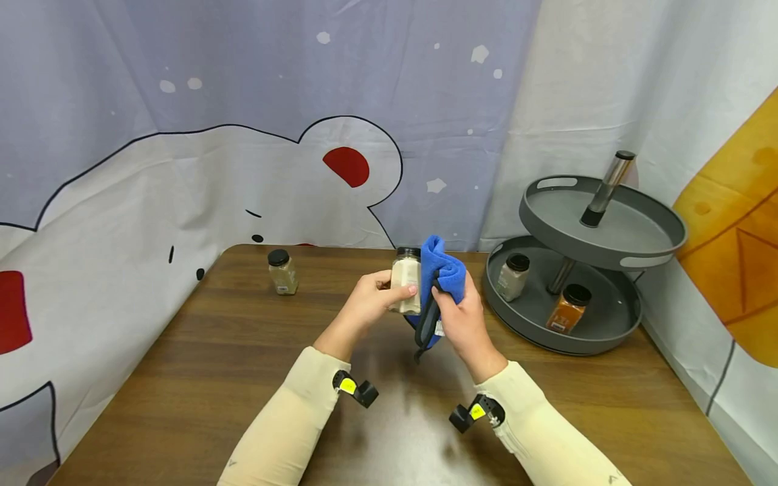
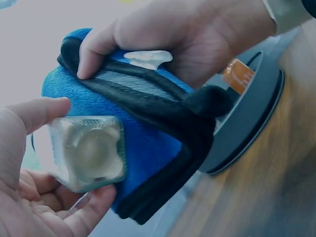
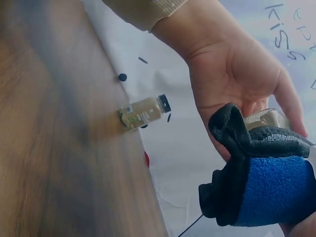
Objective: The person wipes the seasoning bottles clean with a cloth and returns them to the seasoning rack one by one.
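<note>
My left hand (image 1: 368, 302) grips a glass spice jar (image 1: 404, 275) with a black lid and pale contents, holding it upright above the table. In the left wrist view, thumb and fingers close around the jar, whose square base (image 2: 94, 150) faces the camera. A folded blue cloth (image 1: 451, 275) with black edging is pinched in my right hand (image 1: 464, 329), right beside the jar. The cloth covers the jar's right side in the head view; whether it touches the glass I cannot tell. In the right wrist view the cloth (image 3: 276, 190) hides most of the jar.
Another black-lidded jar (image 1: 283, 273) stands at the table's back left. On the right, a grey two-tier round tray (image 1: 562, 343) bears a pale jar (image 1: 513, 278) and an orange jar (image 1: 568, 310) on its lower level. A patterned curtain (image 1: 255, 182) hangs behind the wooden table (image 1: 243, 378).
</note>
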The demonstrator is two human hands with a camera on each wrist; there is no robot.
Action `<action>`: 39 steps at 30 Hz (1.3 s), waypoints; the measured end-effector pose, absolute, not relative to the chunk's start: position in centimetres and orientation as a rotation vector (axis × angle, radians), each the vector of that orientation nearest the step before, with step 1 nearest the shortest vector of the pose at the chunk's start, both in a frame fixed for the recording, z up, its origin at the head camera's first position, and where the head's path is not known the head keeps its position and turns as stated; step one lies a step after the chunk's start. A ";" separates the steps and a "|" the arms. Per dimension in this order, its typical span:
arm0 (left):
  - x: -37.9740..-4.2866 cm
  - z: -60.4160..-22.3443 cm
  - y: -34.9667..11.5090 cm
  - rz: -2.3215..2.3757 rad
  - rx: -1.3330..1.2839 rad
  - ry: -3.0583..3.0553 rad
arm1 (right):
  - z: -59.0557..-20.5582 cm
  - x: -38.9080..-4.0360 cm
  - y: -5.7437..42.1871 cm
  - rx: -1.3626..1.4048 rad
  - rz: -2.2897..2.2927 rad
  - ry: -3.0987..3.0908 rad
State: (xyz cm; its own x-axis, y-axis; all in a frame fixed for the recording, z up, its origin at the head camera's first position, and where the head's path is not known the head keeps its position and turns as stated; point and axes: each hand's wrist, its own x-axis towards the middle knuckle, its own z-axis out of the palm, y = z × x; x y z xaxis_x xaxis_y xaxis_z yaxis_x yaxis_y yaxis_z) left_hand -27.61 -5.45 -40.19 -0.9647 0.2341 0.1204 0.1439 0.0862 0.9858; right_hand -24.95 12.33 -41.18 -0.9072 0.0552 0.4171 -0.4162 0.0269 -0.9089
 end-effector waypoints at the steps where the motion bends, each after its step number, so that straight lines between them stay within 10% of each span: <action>1: -27.7 -40.2 -5.5 2.071 0.378 2.221 | -41.2 -24.9 12.4 0.367 1.939 -1.983; 25: -27.7 -40.5 -4.0 2.724 0.082 1.522 | -42.7 -23.1 11.1 0.345 1.846 -1.972; 39: -26.4 -41.3 -2.7 2.695 0.595 1.940 | -41.4 -24.6 11.8 0.064 2.843 -1.330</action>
